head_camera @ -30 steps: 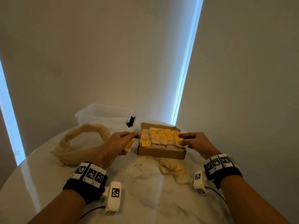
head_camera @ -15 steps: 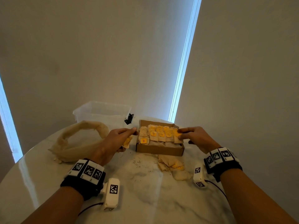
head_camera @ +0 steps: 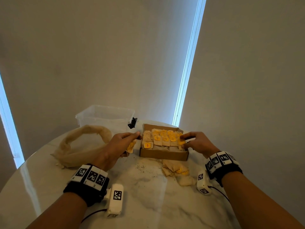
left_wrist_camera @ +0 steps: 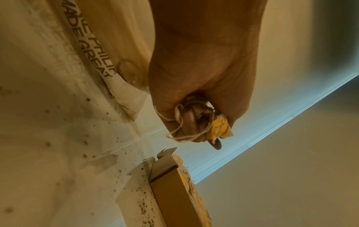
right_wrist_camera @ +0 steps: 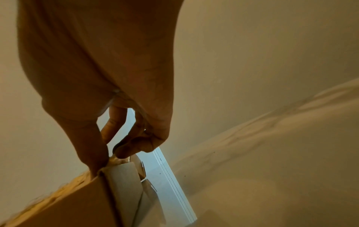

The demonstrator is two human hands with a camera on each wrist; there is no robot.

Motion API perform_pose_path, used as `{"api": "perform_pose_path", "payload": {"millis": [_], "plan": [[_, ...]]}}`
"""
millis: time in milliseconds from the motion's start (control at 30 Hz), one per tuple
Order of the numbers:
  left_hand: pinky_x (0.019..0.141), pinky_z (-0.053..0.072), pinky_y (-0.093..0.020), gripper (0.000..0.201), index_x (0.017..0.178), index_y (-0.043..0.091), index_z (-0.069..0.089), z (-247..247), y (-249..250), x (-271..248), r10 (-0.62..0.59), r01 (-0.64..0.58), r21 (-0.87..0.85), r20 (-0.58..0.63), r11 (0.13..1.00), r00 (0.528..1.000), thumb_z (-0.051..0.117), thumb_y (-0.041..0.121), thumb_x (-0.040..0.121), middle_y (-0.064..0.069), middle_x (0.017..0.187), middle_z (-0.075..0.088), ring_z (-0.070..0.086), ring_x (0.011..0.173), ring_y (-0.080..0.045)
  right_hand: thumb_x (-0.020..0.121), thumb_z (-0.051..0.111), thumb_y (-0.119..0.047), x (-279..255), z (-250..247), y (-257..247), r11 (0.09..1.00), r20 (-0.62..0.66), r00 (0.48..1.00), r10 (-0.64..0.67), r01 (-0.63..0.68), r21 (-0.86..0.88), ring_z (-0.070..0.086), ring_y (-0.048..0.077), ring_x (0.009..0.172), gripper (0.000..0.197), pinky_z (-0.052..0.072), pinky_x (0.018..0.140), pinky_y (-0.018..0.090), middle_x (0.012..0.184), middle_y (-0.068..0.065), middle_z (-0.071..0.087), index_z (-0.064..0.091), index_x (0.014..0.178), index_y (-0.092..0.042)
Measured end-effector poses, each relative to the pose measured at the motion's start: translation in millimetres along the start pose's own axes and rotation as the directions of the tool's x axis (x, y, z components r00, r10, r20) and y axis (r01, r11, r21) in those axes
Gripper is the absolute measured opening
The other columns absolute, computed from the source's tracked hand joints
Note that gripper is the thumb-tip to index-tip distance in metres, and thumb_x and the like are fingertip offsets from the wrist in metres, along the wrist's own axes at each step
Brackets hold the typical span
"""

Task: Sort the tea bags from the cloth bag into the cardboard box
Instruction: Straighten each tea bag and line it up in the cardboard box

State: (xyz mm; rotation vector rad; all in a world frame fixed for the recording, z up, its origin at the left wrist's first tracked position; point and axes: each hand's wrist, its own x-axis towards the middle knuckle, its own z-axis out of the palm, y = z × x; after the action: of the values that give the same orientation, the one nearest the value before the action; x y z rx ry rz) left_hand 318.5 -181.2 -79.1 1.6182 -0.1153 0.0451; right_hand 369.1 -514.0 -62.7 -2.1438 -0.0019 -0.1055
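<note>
Cardboard box (head_camera: 163,154) looks nearly full of tea bags (head_camera: 165,139). My left hand (head_camera: 118,144), just left of it, clutches a few more; my right hand (head_camera: 196,142) pinches one at its right edge. Several loose bags (head_camera: 177,171) wait before it; cloth bag (head_camera: 79,146) lies slack farther left.

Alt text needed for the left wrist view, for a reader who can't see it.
The left hand grips a bunch of tea bags with yellow tags and loose strings, just above a corner of the cardboard box. Behind lie the cloth bag and a speckled marble table.
</note>
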Motion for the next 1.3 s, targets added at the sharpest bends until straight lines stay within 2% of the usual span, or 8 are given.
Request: {"api": "perform_pose_path", "payload": {"millis": [300,367,467,567,667,867,1067,1300], "plan": [[0.046,0.031,-0.024,0.048,0.104,0.017,0.082,2,-3,4,-0.026,0.025,-0.083,-0.006,0.996,1.0,0.061,0.061,0.098,-0.01,0.068,0.048,0.044,0.051,-0.014,0.091,0.078,-0.003,-21,1,-25,0.971,-0.144,0.981,-0.126,0.152,0.186,0.069,0.016,0.105,0.025,0.046,0.072,0.023,0.111,0.0,0.077,0.079,0.107,-0.022],[0.044,0.031,-0.024,0.051,0.106,0.016,0.08,3,-3,5,-0.042,0.04,-0.104,-0.013,0.994,0.999,0.059,0.062,0.098,-0.007,0.067,0.05,0.044,0.051,-0.012,0.093,0.078,-0.008,-29,18,-43,0.954,-0.126,0.979,-0.159,0.185,0.237,0.072,0.016,0.102,0.022,0.051,0.075,0.025,0.111,0.0,0.078,0.079,0.109,-0.023],[0.043,0.032,-0.023,0.053,0.108,0.015,0.077,5,-2,5,-0.062,0.057,-0.099,-0.046,0.993,0.997,0.056,0.063,0.099,-0.006,0.07,0.052,0.046,0.051,-0.011,0.098,0.074,-0.02,-46,57,-72,0.947,0.044,0.979,-0.2,0.181,0.266,0.074,0.018,0.102,0.021,0.062,0.084,0.033,0.114,-0.004,0.078,0.076,0.119,-0.025],[0.044,0.034,-0.023,0.054,0.11,0.015,0.075,6,-1,4,-0.078,0.07,-0.102,-0.071,0.992,0.994,0.057,0.065,0.098,-0.005,0.069,0.056,0.049,0.053,-0.011,0.097,0.076,-0.03,-62,97,-90,0.94,0.183,0.964,-0.191,0.127,0.316,0.077,0.015,0.1,0.024,0.064,0.083,0.029,0.111,-0.006,0.08,0.075,0.121,-0.027],[0.044,0.034,-0.024,0.06,0.112,0.007,0.07,6,-2,4,-0.066,0.06,-0.117,-0.047,0.991,0.997,0.054,0.064,0.1,-0.003,0.063,0.058,0.049,0.05,-0.011,0.093,0.082,-0.032,-67,122,-94,0.928,0.249,0.953,-0.174,0.074,0.366,0.078,0.014,0.099,0.032,0.065,0.091,0.039,0.108,-0.005,0.081,0.073,0.122,-0.024],[0.044,0.033,-0.024,0.066,0.107,0.013,0.071,9,-3,4,-0.109,0.108,-0.078,0.003,0.991,0.994,0.052,0.075,0.095,-0.002,0.067,0.059,0.048,0.051,-0.01,0.088,0.087,-0.022,-70,128,-84,0.893,0.218,0.952,-0.213,0.099,0.44,0.079,0.016,0.1,0.038,0.064,0.094,0.046,0.11,-0.003,0.081,0.073,0.123,-0.022],[0.046,0.034,-0.025,0.066,0.102,0.015,0.073,12,-4,4,-0.119,0.12,-0.092,0.016,0.988,0.993,0.056,0.078,0.091,-0.004,0.07,0.055,0.047,0.054,-0.012,0.089,0.085,-0.017,-68,129,-76,0.84,0.227,0.961,-0.161,0.013,0.542,0.078,0.026,0.106,0.037,0.058,0.104,0.054,0.112,0.005,0.081,0.072,0.124,-0.016],[0.049,0.039,-0.023,0.054,0.12,0.002,0.068,13,-9,3,-0.047,0.054,-0.125,0.056,0.991,0.997,0.064,0.052,0.1,-0.003,0.077,0.064,0.052,0.059,-0.009,0.09,0.084,-0.016,-65,130,-70,0.812,0.15,0.977,-0.152,0.037,0.582,0.078,0.024,0.107,0.035,0.06,0.102,0.05,0.112,0.004,0.081,0.072,0.123,-0.019]]}}
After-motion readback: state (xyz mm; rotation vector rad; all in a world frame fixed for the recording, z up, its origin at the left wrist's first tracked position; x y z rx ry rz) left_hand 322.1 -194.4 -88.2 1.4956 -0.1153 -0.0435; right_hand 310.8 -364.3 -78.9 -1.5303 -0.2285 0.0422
